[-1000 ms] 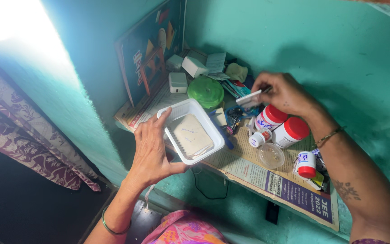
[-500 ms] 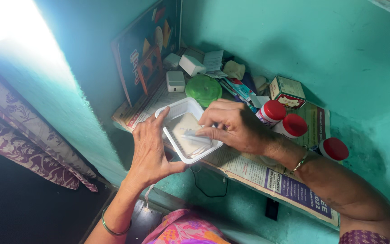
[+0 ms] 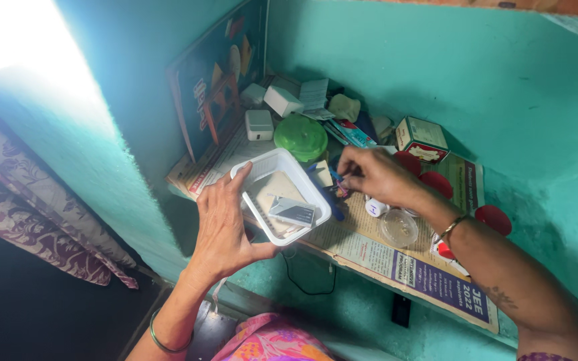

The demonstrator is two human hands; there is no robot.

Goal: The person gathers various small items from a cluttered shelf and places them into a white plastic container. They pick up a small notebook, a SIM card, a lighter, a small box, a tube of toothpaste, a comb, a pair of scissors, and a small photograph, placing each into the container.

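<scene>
Closest to the camera, the left hand (image 3: 225,224) had a white plastic tray (image 3: 281,195) gripped by its near edge, thumb on one side and fingers curled up the other, holding it just off the front of the shelf (image 3: 382,257). Inside the tray sat a pale square packet (image 3: 274,190) with a small grey-and-white card (image 3: 292,212) lying on top of it, tilted a bit.

Just past the tray, the right hand (image 3: 376,177) was down over the clutter on the shelf, fingertips pinched narrow around something small and dark. Couldn't tell what it was, too tiny and half hidden. Right beside that hand there was a small white bottle (image 3: 374,208) on its side and a clear round lid (image 3: 399,227) lying flat on the newspaper (image 3: 429,277) that lined the shelf. A few red-capped jars (image 3: 437,182) peeked out from behind the wrist.

Further back sat a green round container (image 3: 301,136), a white charger block (image 3: 259,124), and a little printed carton (image 3: 422,138) over by the teal wall (image 3: 490,87). A framed picture (image 3: 219,73) leaned up against the left side of the niche.
</scene>
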